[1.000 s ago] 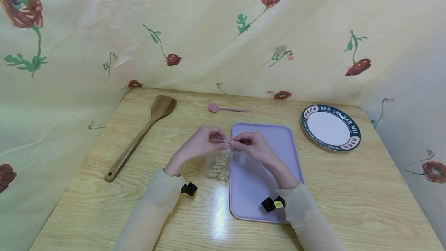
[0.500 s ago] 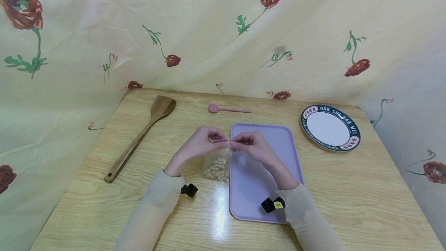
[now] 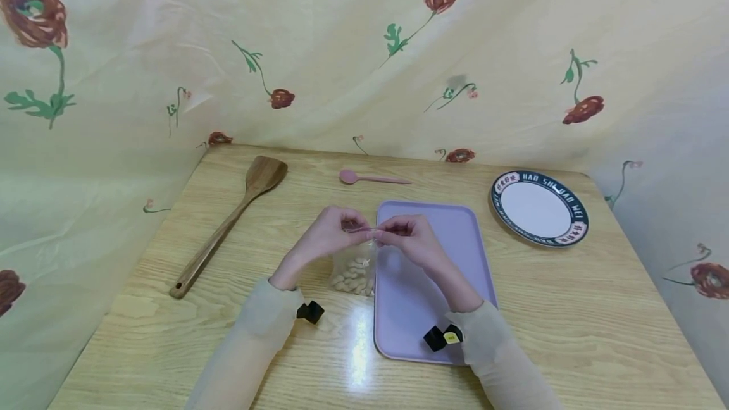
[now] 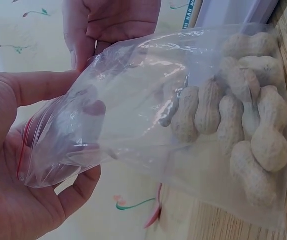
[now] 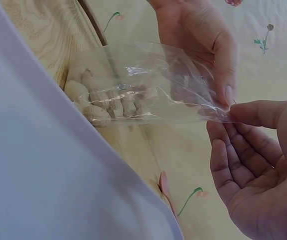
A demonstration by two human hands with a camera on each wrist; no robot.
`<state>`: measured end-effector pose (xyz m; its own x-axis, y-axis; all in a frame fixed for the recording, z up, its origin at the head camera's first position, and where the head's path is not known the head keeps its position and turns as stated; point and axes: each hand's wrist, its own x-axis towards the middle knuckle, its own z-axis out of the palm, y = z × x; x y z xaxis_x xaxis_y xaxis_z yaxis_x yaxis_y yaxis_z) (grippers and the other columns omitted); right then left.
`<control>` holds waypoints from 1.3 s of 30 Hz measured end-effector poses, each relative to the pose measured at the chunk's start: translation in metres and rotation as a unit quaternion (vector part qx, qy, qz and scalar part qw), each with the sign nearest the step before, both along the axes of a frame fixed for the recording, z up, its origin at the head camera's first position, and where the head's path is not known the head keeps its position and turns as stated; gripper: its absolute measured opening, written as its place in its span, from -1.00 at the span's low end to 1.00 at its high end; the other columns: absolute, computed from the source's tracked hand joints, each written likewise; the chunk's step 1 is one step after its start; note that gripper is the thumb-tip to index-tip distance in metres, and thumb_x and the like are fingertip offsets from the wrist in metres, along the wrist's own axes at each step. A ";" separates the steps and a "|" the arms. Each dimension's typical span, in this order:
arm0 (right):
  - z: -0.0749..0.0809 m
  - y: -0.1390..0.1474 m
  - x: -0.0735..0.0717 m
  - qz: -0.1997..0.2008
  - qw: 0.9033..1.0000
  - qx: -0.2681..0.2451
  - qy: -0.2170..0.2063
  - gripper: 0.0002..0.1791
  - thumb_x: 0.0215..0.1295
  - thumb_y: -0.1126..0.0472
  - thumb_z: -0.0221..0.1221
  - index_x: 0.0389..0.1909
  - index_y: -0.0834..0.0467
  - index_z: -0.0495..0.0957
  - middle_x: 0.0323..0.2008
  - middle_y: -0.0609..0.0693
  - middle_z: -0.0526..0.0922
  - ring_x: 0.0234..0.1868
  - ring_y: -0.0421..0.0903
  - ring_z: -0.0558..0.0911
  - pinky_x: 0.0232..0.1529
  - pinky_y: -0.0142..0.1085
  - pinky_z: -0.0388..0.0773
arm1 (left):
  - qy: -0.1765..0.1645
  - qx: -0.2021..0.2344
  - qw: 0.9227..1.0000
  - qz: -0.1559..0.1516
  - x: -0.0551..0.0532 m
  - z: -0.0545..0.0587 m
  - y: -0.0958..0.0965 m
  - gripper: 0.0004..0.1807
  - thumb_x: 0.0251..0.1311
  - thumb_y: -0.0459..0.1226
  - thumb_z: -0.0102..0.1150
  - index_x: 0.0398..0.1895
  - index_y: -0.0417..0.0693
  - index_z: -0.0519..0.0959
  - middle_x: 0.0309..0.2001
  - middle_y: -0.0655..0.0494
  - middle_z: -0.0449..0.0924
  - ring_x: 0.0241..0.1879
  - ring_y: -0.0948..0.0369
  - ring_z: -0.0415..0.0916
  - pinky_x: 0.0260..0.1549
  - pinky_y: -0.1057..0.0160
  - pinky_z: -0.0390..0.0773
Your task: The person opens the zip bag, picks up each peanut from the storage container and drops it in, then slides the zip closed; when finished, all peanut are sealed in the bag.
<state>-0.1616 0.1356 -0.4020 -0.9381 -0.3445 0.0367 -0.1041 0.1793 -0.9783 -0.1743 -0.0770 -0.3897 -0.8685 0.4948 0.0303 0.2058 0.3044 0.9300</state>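
A clear zip bag [image 4: 138, 105] with a red line along its top holds several peanuts in their shells [image 4: 268, 135] at the bottom. It hangs upright beside the left edge of the lilac tray [image 3: 433, 309], its lower end at the wooden table. My left hand [image 3: 336, 231] grips the top of the bag between thumb and fingers. At the other end of the same top edge, my right hand [image 3: 411, 237] pinches a corner with thumb and forefinger, as the right wrist view shows. Both hands' fingertips nearly meet there.
A wooden spatula [image 3: 245, 207] lies on the left of the table. Behind the bag is a small pink spoon [image 3: 376, 179]. A round plate [image 3: 538, 209] with a dark green rim stands at the back right. Flowered cloth [image 3: 342, 49] hangs behind the table.
My right hand has shifted slightly left along the bag's top edge, closer to my left hand. The bag turned a little, showing more of its face and peanuts. My left hand stays nearly still.
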 end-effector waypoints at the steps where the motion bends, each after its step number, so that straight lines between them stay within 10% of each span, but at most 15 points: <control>1: 0.000 0.000 0.000 -0.003 1.000 0.001 0.000 -0.85 0.30 0.38 0.27 -0.20 0.41 0.68 -0.35 0.17 0.74 -0.35 -0.08 0.71 -0.13 0.10 0.61 | 0.001 0.001 1.000 0.001 0.000 0.000 0.000 -0.83 0.25 -0.19 0.36 -0.29 -0.13 0.72 -0.34 0.13 0.69 -0.30 0.19 0.64 -0.22 0.23 0.62; 24: -0.001 -0.003 0.001 0.010 0.999 0.027 0.023 -0.86 0.29 0.38 0.25 -0.22 0.38 0.69 -0.40 0.10 0.73 -0.37 -0.05 0.70 -0.23 -0.10 0.65 | 0.013 -0.022 1.000 -0.009 -0.002 -0.001 0.000 -0.95 0.23 -0.32 0.34 -0.34 -0.13 0.72 -0.41 0.15 0.67 -0.38 0.20 0.59 -0.33 0.25 0.57; 39: -0.001 -0.004 0.001 -0.047 0.996 0.063 0.041 -0.89 0.25 0.36 0.30 -0.29 0.35 0.73 -0.47 0.08 0.74 -0.43 -0.06 0.71 -0.38 -0.31 0.60 | -0.056 -0.052 0.996 0.049 0.000 0.002 -0.001 -0.86 0.23 -0.29 0.30 -0.21 -0.17 0.71 -0.38 0.10 0.69 -0.35 0.14 0.61 -0.28 0.21 0.58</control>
